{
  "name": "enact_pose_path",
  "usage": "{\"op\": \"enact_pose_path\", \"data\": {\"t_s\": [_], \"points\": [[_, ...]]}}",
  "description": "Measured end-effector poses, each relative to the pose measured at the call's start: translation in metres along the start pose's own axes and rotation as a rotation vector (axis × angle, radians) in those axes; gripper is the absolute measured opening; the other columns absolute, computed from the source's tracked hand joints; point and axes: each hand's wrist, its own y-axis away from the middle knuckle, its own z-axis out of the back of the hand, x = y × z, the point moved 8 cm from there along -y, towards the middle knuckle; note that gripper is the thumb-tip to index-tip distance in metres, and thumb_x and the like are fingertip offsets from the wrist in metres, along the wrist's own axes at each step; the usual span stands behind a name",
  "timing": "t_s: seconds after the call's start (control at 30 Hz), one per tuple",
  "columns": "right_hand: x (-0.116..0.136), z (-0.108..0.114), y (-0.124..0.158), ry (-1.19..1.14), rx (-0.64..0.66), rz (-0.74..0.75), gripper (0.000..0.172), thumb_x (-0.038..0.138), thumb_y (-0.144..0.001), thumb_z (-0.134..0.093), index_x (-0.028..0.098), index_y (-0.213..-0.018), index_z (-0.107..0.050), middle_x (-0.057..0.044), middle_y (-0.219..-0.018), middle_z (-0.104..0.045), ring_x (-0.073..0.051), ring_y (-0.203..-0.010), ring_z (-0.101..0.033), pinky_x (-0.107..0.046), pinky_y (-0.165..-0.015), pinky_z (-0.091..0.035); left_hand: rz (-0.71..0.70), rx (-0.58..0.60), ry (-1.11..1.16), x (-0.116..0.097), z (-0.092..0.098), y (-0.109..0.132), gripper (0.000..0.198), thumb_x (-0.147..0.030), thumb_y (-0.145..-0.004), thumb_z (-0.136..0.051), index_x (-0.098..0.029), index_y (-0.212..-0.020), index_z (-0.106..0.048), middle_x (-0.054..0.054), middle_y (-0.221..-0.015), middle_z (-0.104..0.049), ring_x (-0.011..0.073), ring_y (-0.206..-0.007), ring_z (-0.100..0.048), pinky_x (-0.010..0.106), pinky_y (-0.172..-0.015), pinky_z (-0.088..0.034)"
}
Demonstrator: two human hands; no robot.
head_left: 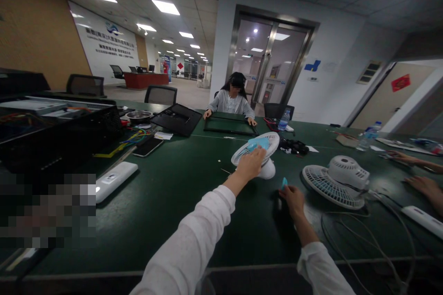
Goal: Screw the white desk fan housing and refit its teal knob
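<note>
Green table (187, 189), seated view, both bare hands forward of the body, white sleeves.

Left hand (251, 166): reaches farther out, arm nearly straight. Fingers bend over a light-blue piece (256, 143) at the face of a white fan guard (273, 143). Guard stands tilted, its rim showing beyond and on both sides of the fingers; a rounded white body (268, 171) sits under it, just right of the wrist. Fingertips hidden from this angle: cannot tell whether they grip the blue piece or only press on it.

Right hand (294, 199): nearer the body, low over the table, right of the tilted guard and apart from it. Thumb and fingers pinch a small light-blue tab (284, 183), its tip pointing up and away.

Right of that hand, near but not touching: a second fan head (316, 180), guard down on the table, white motor housing (348, 171) uppermost, blue showing through the slats.

Beyond the tilted guard, black tangled gear (294, 145) and a water bottle (284, 121). Across the table a person (230, 101) holds a black rectangular frame (228, 132) by its two sides. At the right edge, a co-worker's hand (424, 188) rests near a white power strip (424, 221).
</note>
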Motion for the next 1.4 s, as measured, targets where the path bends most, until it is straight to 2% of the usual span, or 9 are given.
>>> {"op": "enact_pose_path", "data": {"t_s": [0.27,0.4,0.57,0.63,0.7,0.93,1.17,1.3,1.4], "points": [[0.017,-0.01,0.01,0.938,0.07,0.235,0.031,0.033,-0.088,-0.053,0.017,-0.114,-0.054,-0.008,-0.117,-0.056,-0.02,-0.1,-0.057,-0.042,-0.083,-0.048,-0.027,-0.083,0.175,-0.002,0.029,0.019,0.027,-0.004,-0.077,-0.052,-0.02,-0.098,-0.054,0.007,-0.139,-0.045,0.0228,-0.126,-0.044,0.031,-0.1,-0.041],[0.027,-0.022,0.007,1.203,0.083,0.359,0.031,0.033,-0.088,-0.053,0.017,-0.114,-0.054,-0.008,-0.117,-0.056,-0.02,-0.1,-0.057,-0.042,-0.083,-0.048,0.183,-0.309,0.293,0.03,0.069,0.04,0.026,-0.015,-0.076,-0.059,-0.021,-0.099,-0.048,0.01,-0.114,-0.063,0.0246,-0.099,-0.063,0.033,-0.083,-0.05],[0.039,-0.062,-0.001,1.377,0.192,0.544,0.032,0.033,-0.088,-0.053,0.018,-0.117,-0.053,-0.008,-0.12,-0.054,-0.021,-0.101,-0.056,-0.043,-0.084,-0.048,0.39,-0.633,0.496,0.08,0.123,0.114,0.035,-0.027,-0.072,-0.066,-0.022,-0.095,-0.04,0.002,-0.095,-0.065,0.0185,-0.08,-0.067,0.028,-0.071,-0.052],[0.035,-0.083,-0.002,1.422,0.28,0.592,0.032,0.033,-0.088,-0.053,0.018,-0.116,-0.053,-0.008,-0.119,-0.055,-0.02,-0.1,-0.057,-0.042,-0.083,-0.049,0.444,-0.725,0.596,0.097,0.136,0.152,0.039,-0.028,-0.068,-0.069,-0.022,-0.094,-0.041,-0.001,-0.091,-0.064,0.0156,-0.079,-0.066,0.026,-0.071,-0.052],[0.03,-0.1,0.0,1.46,0.352,0.615,0.031,0.033,-0.088,-0.052,0.018,-0.116,-0.053,-0.008,-0.118,-0.055,-0.02,-0.099,-0.057,-0.041,-0.082,-0.049,0.654,-0.846,1.045,0.126,0.128,0.197,0.051,-0.022,-0.052,-0.08,-0.021,-0.089,-0.045,-0.005,-0.08,-0.063,0.0137,-0.073,-0.065,0.024,-0.07,-0.052],[0.023,-0.117,0.002,1.541,0.409,0.582,0.031,0.033,-0.088,-0.053,0.017,-0.114,-0.054,-0.008,-0.115,-0.056,-0.019,-0.097,-0.058,-0.04,-0.081,-0.05,0.93,-0.763,1.222,0.164,0.103,0.285,0.041,-0.019,-0.051,-0.077,-0.016,-0.08,-0.048,0.0,-0.068,-0.064,0.0164,-0.057,-0.064,0.031,-0.058,-0.055],[0.028,-0.112,0.01,1.461,0.329,0.517,0.028,0.033,-0.088,-0.053,0.016,-0.111,-0.055,-0.007,-0.111,-0.058,-0.018,-0.094,-0.059,-0.039,-0.079,-0.05,1.033,-0.651,1.096,0.191,0.093,0.303,0.029,-0.02,-0.06,-0.075,-0.015,-0.079,-0.053,0.005,-0.072,-0.067,0.022,-0.065,-0.067,0.038,-0.065,-0.056],[0.05,-0.11,0.015,1.27,0.24,0.525,0.017,0.025,-0.087,-0.052,0.014,-0.097,-0.06,-0.008,-0.101,-0.062,-0.018,-0.088,-0.06,-0.038,-0.077,-0.05,0.982,-0.699,0.836,0.189,0.123,0.304,0.042,-0.021,-0.052,-0.079,-0.015,-0.087,-0.057,0.01,-0.096,-0.066,0.0332,-0.106,-0.058,0.048,-0.09,-0.046],[0.078,-0.123,0.029,1.046,0.225,0.589,0.011,0.017,-0.08,-0.05,0.016,-0.083,-0.061,-0.009,-0.088,-0.066,-0.022,-0.083,-0.063,-0.039,-0.078,-0.049,0.889,-0.782,0.659,0.166,0.147,0.295,0.05,-0.024,-0.058,-0.075,-0.019,-0.104,-0.055,0.01,-0.127,-0.051,0.0293,-0.132,-0.032,0.046,-0.11,-0.024]]}}
